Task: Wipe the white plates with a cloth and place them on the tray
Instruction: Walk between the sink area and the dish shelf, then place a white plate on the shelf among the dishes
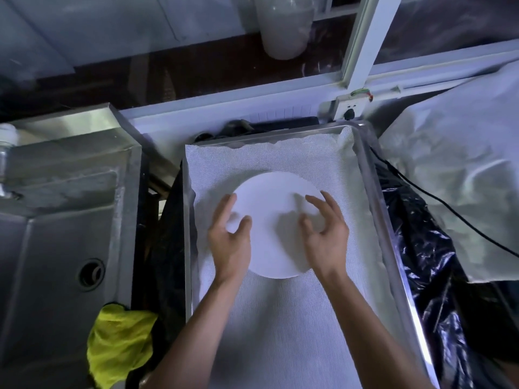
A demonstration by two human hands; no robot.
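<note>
A round white plate lies flat on the white mesh liner inside a metal tray. My left hand hovers over the plate's left edge with fingers spread and relaxed, holding nothing. Over the plate's right side, my right hand is also spread, its fingers loosely bent and apart from each other. Whether the fingertips touch the plate I cannot tell. A yellow-green cloth lies crumpled on the sink's front right corner, left of the tray.
A steel sink with a drain fills the left. Black plastic sheeting and a black cable lie right of the tray, beside a white plastic-covered bulk. A window frame and socket stand behind.
</note>
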